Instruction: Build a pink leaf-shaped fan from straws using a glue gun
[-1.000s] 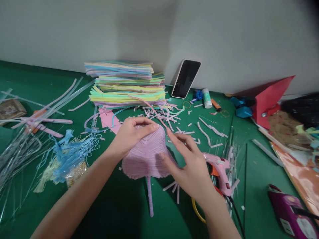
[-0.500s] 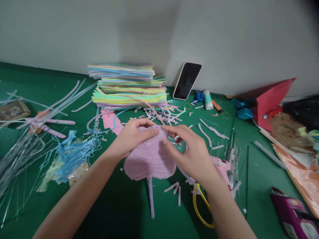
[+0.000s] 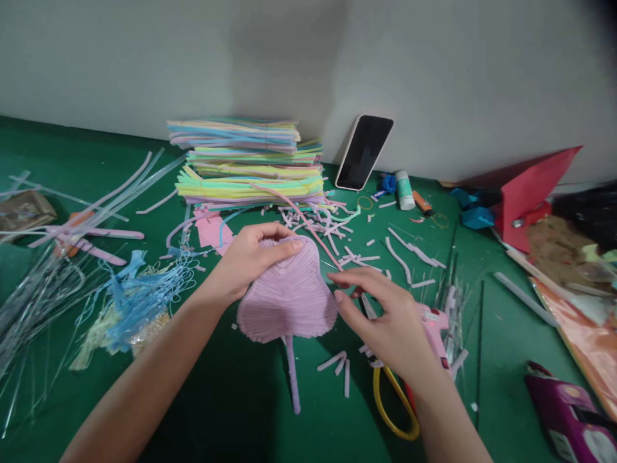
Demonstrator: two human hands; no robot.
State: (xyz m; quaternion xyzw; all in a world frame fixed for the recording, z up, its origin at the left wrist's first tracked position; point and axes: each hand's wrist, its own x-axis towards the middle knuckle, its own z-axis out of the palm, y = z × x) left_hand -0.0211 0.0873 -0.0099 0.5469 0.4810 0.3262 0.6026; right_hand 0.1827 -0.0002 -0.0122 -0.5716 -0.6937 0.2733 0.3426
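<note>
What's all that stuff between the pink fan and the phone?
In the head view, lots of short cut straw bits lie scattered on the green table between the pink fan and the phone, plus one long pink strip.

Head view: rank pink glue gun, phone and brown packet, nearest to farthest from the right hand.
1. pink glue gun, just beside the right hand.
2. phone, propped up at the back.
3. brown packet, far left.

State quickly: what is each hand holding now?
Left hand: closed on top edge of pink fan.
Right hand: beside the fan's right edge; grip cannot be told.
</note>
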